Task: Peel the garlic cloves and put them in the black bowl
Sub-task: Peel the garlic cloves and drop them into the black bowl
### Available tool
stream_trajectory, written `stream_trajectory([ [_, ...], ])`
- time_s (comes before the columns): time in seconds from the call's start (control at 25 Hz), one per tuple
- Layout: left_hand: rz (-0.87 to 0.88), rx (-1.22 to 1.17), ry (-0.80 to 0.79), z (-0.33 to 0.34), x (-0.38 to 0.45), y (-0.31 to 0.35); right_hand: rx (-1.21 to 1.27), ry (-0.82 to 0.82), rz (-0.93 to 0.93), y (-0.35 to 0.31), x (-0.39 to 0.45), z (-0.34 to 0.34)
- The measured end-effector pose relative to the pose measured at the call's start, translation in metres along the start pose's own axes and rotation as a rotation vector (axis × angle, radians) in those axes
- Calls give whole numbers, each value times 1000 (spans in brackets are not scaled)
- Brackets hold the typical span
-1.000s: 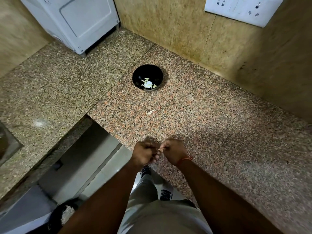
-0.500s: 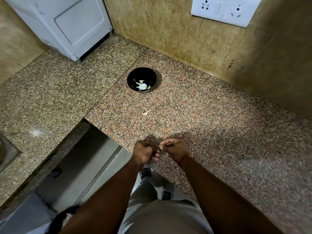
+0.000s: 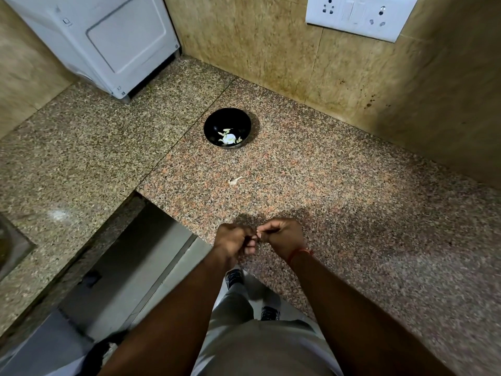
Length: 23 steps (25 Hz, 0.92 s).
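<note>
A small black bowl (image 3: 227, 128) stands on the granite counter (image 3: 339, 191) near the back wall, with pale garlic pieces (image 3: 228, 137) inside it. One loose garlic clove (image 3: 234, 181) lies on the counter between the bowl and my hands. My left hand (image 3: 233, 239) and my right hand (image 3: 282, 236) meet just above the counter's front edge, fingers curled, pinching a tiny garlic clove (image 3: 257, 235) between them. Most of that clove is hidden by the fingers.
A white appliance (image 3: 108, 42) stands at the back left corner. A white socket plate (image 3: 357, 16) is on the wall at the upper right. The counter has a cut-out at the front left, with floor below (image 3: 130, 280). A sink edge (image 3: 10, 248) shows at far left.
My hands stay together at the counter's edge, working the small clove; the fingers have shifted slightly. The camera has tilted a little, so the bowl sits lower in the view.
</note>
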<state>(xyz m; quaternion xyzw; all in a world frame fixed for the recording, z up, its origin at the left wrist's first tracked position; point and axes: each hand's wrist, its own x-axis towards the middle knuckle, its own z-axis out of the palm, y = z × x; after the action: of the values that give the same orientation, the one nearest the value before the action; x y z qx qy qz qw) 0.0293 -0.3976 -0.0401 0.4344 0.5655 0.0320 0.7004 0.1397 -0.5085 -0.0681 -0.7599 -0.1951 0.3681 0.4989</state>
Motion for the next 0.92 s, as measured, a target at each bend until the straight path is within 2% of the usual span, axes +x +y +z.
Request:
stream_trajectory([
  [0.92, -15, -15, -27, -4, 0, 5, -155, 25, -25, -9, 1, 1],
])
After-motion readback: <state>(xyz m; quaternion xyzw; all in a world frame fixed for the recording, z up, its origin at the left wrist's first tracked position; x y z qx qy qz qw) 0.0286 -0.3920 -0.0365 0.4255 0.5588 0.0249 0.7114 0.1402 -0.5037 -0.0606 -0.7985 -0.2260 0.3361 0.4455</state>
